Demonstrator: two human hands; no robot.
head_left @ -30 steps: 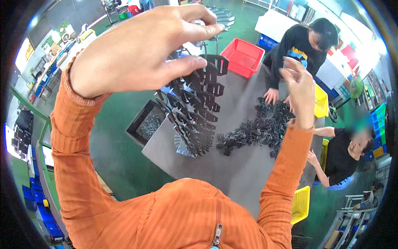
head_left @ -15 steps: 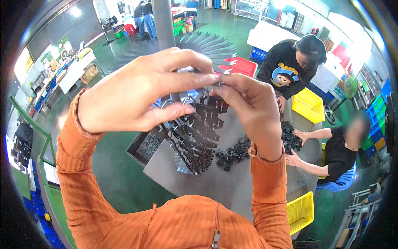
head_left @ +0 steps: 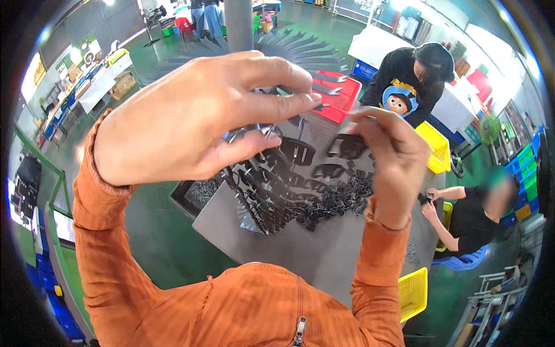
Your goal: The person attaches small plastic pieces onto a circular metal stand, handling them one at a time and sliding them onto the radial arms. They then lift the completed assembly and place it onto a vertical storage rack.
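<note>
My left hand [head_left: 196,118] is raised over a hanging cluster of black parts [head_left: 269,199], its fingers curled and thumb below. Small shiny metal pieces show by the thumb tip, but what the fingers pinch is mostly hidden. To its right, apart from it, my right hand [head_left: 396,156] is bent and blurred by motion. A blurred black loop-shaped part [head_left: 350,146] is just below its fingertips; whether they hold it I cannot tell. Behind my hands, a fan of dark forked strips [head_left: 300,49] spreads around a grey post [head_left: 239,26].
Loose black parts [head_left: 344,194] lie heaped on the grey table [head_left: 231,225]. A dark bin [head_left: 184,202] stands left, a red tray [head_left: 341,95] beyond. Yellow baskets [head_left: 413,292] [head_left: 435,144] stand at right. One co-worker [head_left: 404,87] bends over the table; another [head_left: 474,214] sits at right.
My right hand has moved right, away from my left fingertips, where both met at a small metal piece. The view has shifted slightly. The seated co-worker's hands have come together on a dark part.
</note>
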